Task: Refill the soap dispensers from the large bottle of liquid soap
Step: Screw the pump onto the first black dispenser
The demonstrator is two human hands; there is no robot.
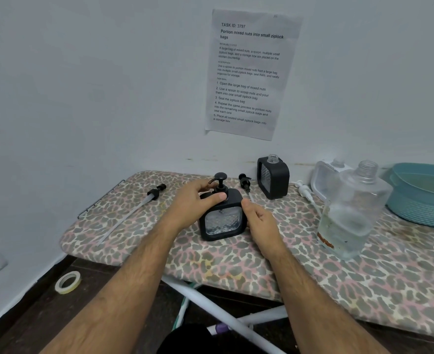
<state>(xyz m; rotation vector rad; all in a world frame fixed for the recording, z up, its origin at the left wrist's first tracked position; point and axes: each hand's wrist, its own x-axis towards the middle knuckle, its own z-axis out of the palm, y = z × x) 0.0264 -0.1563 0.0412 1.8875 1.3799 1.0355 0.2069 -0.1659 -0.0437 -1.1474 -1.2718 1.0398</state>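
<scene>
Soap dispenser (223, 215), black with a clear front, stands on the patterned surface (236, 261), pump fitted. Left hand (193, 200) fingers grip its pump collar; right hand (259, 221) fingers hold its right side. Large bottle (351, 213), uncapped and part full, stands to the right. A second black dispenser (273, 177) stands open behind, loose pump (245, 181) beside it.
</scene>
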